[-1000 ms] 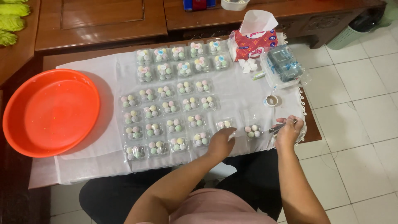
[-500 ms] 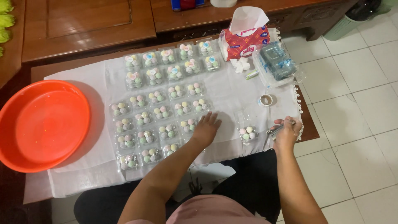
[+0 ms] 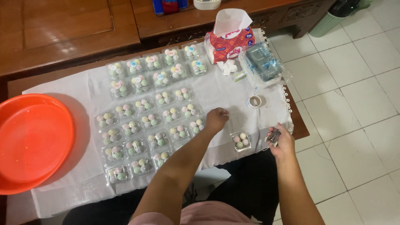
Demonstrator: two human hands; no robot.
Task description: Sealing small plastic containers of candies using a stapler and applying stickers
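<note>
Clear boxes (image 3: 152,121) fill mid-frame, one box (image 3: 241,141) apart; left hand (image 3: 216,119) curled empty, right hand (image 3: 281,141) gripping a stapler (image 3: 273,135).

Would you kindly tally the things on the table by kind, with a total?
Clear packs of coloured balls: 29 (tightly packed, so roughly)
Orange tray: 1
Tissue box: 1
Tape roll: 1
Clear bag of empty containers: 1
Small metal tool, held in the right hand: 1
Total: 34
</note>
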